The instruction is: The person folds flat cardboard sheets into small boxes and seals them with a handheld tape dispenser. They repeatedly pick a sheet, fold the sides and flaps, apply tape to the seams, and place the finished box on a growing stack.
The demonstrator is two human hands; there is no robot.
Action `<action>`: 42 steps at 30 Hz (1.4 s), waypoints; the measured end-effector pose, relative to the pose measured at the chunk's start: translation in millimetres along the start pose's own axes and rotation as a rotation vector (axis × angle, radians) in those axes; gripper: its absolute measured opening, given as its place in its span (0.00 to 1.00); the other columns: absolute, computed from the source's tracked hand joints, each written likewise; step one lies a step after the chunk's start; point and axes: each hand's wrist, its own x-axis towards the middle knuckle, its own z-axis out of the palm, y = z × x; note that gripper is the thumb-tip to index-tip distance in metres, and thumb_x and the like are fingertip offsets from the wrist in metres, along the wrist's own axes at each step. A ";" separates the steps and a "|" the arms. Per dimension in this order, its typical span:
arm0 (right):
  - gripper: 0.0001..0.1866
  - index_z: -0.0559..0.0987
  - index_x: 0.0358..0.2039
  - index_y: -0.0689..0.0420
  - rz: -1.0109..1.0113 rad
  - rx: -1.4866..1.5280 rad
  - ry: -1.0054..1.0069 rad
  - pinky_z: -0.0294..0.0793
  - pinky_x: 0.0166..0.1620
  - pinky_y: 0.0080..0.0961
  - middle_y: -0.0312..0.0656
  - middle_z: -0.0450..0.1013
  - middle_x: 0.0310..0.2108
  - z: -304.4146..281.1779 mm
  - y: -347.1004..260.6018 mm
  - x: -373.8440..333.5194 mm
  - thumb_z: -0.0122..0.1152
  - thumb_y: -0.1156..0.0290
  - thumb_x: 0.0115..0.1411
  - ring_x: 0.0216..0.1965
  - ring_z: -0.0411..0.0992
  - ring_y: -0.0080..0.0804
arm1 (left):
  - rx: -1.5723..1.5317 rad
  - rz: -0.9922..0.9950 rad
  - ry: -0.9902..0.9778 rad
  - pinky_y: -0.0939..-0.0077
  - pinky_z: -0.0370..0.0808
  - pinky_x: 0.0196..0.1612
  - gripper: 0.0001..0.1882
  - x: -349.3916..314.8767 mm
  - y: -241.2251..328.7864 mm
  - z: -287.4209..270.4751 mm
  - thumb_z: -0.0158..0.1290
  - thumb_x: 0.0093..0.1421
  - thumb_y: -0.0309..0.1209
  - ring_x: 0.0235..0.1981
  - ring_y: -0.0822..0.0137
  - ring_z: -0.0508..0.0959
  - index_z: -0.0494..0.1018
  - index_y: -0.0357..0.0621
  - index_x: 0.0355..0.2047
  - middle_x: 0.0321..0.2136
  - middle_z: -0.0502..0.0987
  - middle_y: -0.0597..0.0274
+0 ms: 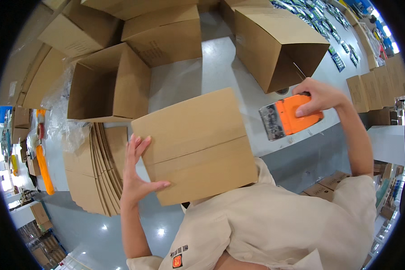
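A brown cardboard box (pixel 198 146) stands in front of me, tilted in view, with its two top flaps meeting along a middle seam. My left hand (pixel 137 175) grips its left edge, the thumb lying over one flap and the fingers along the side. To the right of the box, my right hand (pixel 317 98) is wrapped round an orange tape dispenser (pixel 289 116) with a serrated metal front. The dispenser is held over the table's near edge, apart from the box. Whether tape is pulled out of it I cannot tell.
Open cardboard boxes stand beyond on the grey table (pixel 218 63), one at the left (pixel 108 85) and one at the right (pixel 274 45). Flat folded cartons (pixel 92 175) lean left of my left hand. Small green packets (pixel 324 27) lie at the far right. Clear plastic film (pixel 63 117) hangs at the left.
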 end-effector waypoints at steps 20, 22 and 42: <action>0.40 0.82 0.27 0.65 0.204 -0.382 0.035 0.76 0.34 0.41 0.50 0.78 0.26 88.2 -8.0 53.6 0.58 0.31 0.53 0.31 0.78 0.46 | 0.655 0.570 -0.205 0.48 0.53 0.70 0.41 64.2 135.8 40.0 0.70 0.42 0.46 0.62 0.58 0.70 0.72 0.45 0.57 0.55 0.76 0.57; 0.36 0.83 0.25 0.61 0.139 -0.541 0.105 0.75 0.32 0.39 0.48 0.78 0.25 96.9 -37.9 48.3 0.59 0.34 0.54 0.30 0.78 0.44 | 0.613 0.757 -0.471 0.53 0.60 0.67 0.28 91.9 150.3 92.2 0.63 0.52 0.49 0.54 0.55 0.75 0.76 0.43 0.47 0.47 0.79 0.54; 0.34 0.66 0.61 0.64 0.089 -0.056 0.813 0.67 0.58 0.41 0.47 0.74 0.52 187.9 6.2 55.1 0.58 0.53 0.63 0.56 0.71 0.45 | 0.324 -0.011 0.746 0.57 0.50 0.71 0.33 -12.1 61.6 27.6 0.48 0.69 0.41 0.70 0.51 0.57 0.54 0.39 0.69 0.69 0.57 0.48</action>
